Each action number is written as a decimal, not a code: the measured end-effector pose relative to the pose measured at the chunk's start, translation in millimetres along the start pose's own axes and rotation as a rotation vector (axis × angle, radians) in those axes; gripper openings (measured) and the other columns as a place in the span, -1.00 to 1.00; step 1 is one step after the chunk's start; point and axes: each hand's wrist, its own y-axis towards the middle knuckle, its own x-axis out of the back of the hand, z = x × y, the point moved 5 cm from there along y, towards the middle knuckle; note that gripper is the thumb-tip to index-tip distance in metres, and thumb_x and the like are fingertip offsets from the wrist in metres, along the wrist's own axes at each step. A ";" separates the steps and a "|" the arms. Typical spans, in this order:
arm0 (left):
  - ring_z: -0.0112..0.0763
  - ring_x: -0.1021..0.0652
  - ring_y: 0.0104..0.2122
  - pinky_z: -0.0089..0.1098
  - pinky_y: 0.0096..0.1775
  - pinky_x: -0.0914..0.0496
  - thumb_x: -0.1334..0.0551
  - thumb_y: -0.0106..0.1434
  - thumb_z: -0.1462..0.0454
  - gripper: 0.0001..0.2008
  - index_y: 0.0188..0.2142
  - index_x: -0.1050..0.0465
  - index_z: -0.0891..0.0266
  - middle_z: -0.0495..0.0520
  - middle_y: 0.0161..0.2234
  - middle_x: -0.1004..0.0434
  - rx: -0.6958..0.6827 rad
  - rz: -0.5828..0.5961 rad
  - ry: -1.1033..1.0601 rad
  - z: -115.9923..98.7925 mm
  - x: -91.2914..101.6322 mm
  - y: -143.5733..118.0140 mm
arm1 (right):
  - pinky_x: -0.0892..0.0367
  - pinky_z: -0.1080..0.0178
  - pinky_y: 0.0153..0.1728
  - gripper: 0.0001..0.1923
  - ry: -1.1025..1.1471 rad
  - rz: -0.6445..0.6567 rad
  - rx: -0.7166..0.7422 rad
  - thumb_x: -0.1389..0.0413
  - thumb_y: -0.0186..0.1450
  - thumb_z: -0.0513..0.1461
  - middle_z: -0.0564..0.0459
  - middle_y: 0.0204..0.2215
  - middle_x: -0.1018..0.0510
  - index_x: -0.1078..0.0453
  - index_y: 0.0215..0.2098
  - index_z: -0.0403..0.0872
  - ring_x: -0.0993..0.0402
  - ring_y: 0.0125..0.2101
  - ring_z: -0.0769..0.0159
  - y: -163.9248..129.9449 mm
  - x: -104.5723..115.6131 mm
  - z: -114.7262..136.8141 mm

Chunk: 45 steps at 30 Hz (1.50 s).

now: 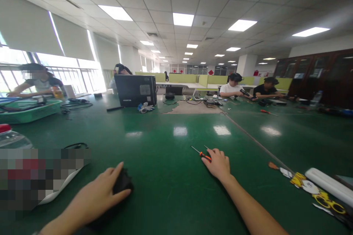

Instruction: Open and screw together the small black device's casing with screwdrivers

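Note:
On the green tabletop at lower left, my left hand point(95, 194) lies over a dark, boxy black object point(124, 183). Its thumb and index finger reach around the sides; most of the object is hidden and blurred, so its kind is unclear. Further right, my right hand point(219, 163) is closed on an orange-and-black screwdriver point(205, 156), whose thin shaft points away to the left. A second thin metal shaft point(206, 147) sticks out by the fingertips, with its handle hidden under the hand. Both hands are low against the table.
A black computer case point(135, 91) stands ahead, with gloves point(145, 108) before it. A green basket point(33, 112) is at left. Yellow-handled scissors point(329, 203) and a white bar point(331, 187) lie at right. Another screwdriver point(266, 111) lies farther off. Several people sit around the table.

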 end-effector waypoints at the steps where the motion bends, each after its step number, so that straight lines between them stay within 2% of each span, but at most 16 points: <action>1: 0.07 -0.51 -0.05 -0.11 -0.05 -0.39 -0.13 0.13 -0.06 -0.15 0.30 -0.06 0.37 0.37 0.07 -0.38 -0.080 0.060 0.003 -29.8 -10.8 9.4 | -0.17 0.10 -0.11 -0.56 -0.003 0.000 0.011 -0.01 0.29 0.03 -0.08 0.00 -0.42 -0.38 0.06 0.08 -0.30 -0.04 0.05 0.2 -1.1 0.2; 4: 0.07 -0.43 0.03 -0.09 0.03 -0.33 -0.24 0.06 -0.03 -0.10 0.31 -0.04 0.30 0.33 0.13 -0.32 -0.374 0.116 -0.004 -127.8 -31.2 31.1 | -0.17 0.15 -0.15 -0.69 0.001 0.006 -0.023 0.02 0.33 -0.10 -0.03 -0.05 -0.45 -0.44 -0.04 0.11 -0.31 -0.07 0.12 5.3 -1.7 -12.5; 7: 0.13 -0.39 0.04 -0.04 0.03 -0.31 -0.34 -0.04 -0.03 -0.01 0.31 -0.02 0.26 0.34 0.12 -0.32 -0.583 0.114 -0.003 -204.7 -41.2 48.5 | -0.18 0.17 -0.19 -0.70 -0.008 -0.005 -0.111 0.04 0.33 -0.15 -0.03 -0.07 -0.47 -0.46 -0.07 0.09 -0.33 -0.09 0.12 12.9 1.1 -37.2; 9: 0.16 -0.39 0.03 -0.02 0.00 -0.32 -0.37 -0.08 -0.03 0.03 0.31 -0.03 0.27 0.35 0.10 -0.33 -0.666 0.081 -0.004 -237.1 -45.8 60.5 | -0.19 0.17 -0.21 -0.70 -0.018 -0.012 -0.155 0.04 0.32 -0.16 -0.03 -0.07 -0.47 -0.46 -0.08 0.06 -0.33 -0.10 0.11 16.8 2.6 -52.1; 12: 0.20 -0.40 0.01 0.04 -0.01 -0.32 -0.37 -0.09 -0.09 0.06 0.30 -0.03 0.29 0.39 0.08 -0.34 -0.757 0.102 -0.005 -262.0 -56.2 75.4 | -0.20 0.16 -0.22 -0.70 -0.020 -0.023 -0.169 0.04 0.31 -0.16 -0.02 -0.08 -0.48 -0.46 -0.09 0.05 -0.34 -0.11 0.09 19.9 2.5 -63.2; 15: 0.21 -0.41 0.01 0.07 0.01 -0.29 -0.35 -0.10 -0.17 0.07 0.29 -0.06 0.27 0.39 0.08 -0.35 -0.795 0.181 -0.010 -265.5 -65.1 82.8 | -0.21 0.14 -0.22 -0.71 -0.013 -0.031 -0.155 0.00 0.28 -0.12 -0.04 -0.10 -0.49 -0.45 -0.11 0.03 -0.35 -0.11 0.07 20.5 1.1 -63.3; 18: 0.21 -0.36 0.06 0.09 0.08 -0.20 -0.31 -0.10 -0.24 0.07 0.29 -0.08 0.22 0.37 0.15 -0.29 -0.838 0.147 -0.063 -255.6 -62.9 80.0 | -0.22 0.13 -0.22 -0.73 0.012 -0.032 -0.146 -0.02 0.26 -0.10 -0.04 -0.12 -0.51 -0.47 -0.17 0.02 -0.36 -0.12 0.07 20.6 0.4 -60.6; 22: 0.13 -0.28 0.15 0.06 0.14 -0.14 -0.30 -0.06 -0.24 -0.03 0.25 -0.15 0.12 0.26 0.21 -0.23 -0.775 0.044 -0.225 -222.8 -58.1 70.5 | -0.23 0.15 -0.23 -0.76 0.045 -0.035 -0.122 -0.03 0.24 -0.11 -0.04 -0.17 -0.52 -0.49 -0.27 0.00 -0.38 -0.15 0.09 21.1 -0.7 -57.9; 25: 0.06 -0.24 0.18 0.01 0.17 -0.12 -0.33 -0.01 -0.18 -0.09 0.25 -0.15 0.11 0.23 0.24 -0.18 -0.692 0.038 -0.342 -194.6 -64.5 64.8 | -0.24 0.14 -0.23 -0.76 0.046 -0.058 -0.101 -0.02 0.26 -0.11 -0.06 -0.17 -0.53 -0.50 -0.29 -0.01 -0.38 -0.15 0.08 21.5 -2.7 -55.3; 29: 0.04 -0.25 0.18 -0.02 0.18 -0.15 -0.39 -0.02 -0.08 -0.12 0.25 -0.15 0.05 0.17 0.25 -0.16 -0.637 0.040 -0.429 -173.9 -72.9 61.9 | -0.24 0.07 -0.11 -0.70 0.097 -0.239 -0.043 0.03 0.31 -0.10 -0.10 -0.06 -0.51 -0.50 -0.29 -0.05 -0.33 -0.04 0.01 19.7 4.6 -49.7; 32: 0.03 -0.32 0.13 -0.04 0.15 -0.21 -0.43 -0.04 -0.01 -0.16 0.22 -0.21 0.03 0.14 0.23 -0.18 -0.611 0.042 -0.479 -171.8 -73.1 61.8 | -0.26 0.10 -0.08 -0.64 0.317 -0.338 0.059 0.10 0.35 -0.08 -0.10 -0.12 -0.54 -0.46 -0.15 -0.07 -0.38 -0.07 0.08 15.2 14.8 -43.8; 35: -0.03 -0.37 0.08 -0.10 0.13 -0.26 -0.41 0.00 0.06 -0.26 0.18 -0.27 0.04 0.13 0.20 -0.19 -0.612 0.039 -0.531 -175.0 -70.7 60.6 | -0.31 0.19 -0.20 -0.59 0.588 -0.330 0.148 0.15 0.36 -0.05 -0.04 -0.28 -0.57 -0.41 -0.07 -0.07 -0.47 -0.26 0.19 9.3 23.6 -37.7; 37: -0.06 -0.38 0.06 -0.14 0.12 -0.27 -0.40 0.00 0.11 -0.30 0.15 -0.30 0.06 0.13 0.16 -0.22 -0.620 0.031 -0.558 -177.0 -69.0 59.7 | -0.32 0.22 -0.25 -0.61 0.714 -0.324 0.176 0.10 0.34 -0.04 -0.01 -0.32 -0.57 -0.42 -0.10 -0.07 -0.47 -0.34 0.22 5.8 27.6 -34.7; 42: -0.10 -0.40 0.02 -0.19 0.11 -0.29 -0.44 -0.09 0.20 -0.28 0.11 -0.32 0.08 0.10 0.08 -0.26 -0.631 0.041 -0.600 -177.6 -67.9 59.0 | -0.30 0.27 -0.40 -0.79 0.960 -0.322 0.061 -0.13 0.14 -0.11 0.10 -0.46 -0.49 -0.35 -0.31 -0.06 -0.39 -0.46 0.29 3.6 25.4 -40.6; 45: -0.10 -0.39 0.03 -0.20 0.11 -0.30 -0.43 -0.09 0.22 -0.27 0.11 -0.31 0.08 0.10 0.08 -0.25 -0.634 0.044 -0.605 -177.0 -67.8 58.4 | -0.22 0.33 -0.54 -0.76 1.118 -0.304 -0.020 -0.22 0.03 -0.18 0.18 -0.54 -0.42 -0.33 -0.34 -0.06 -0.28 -0.58 0.40 3.2 23.3 -45.0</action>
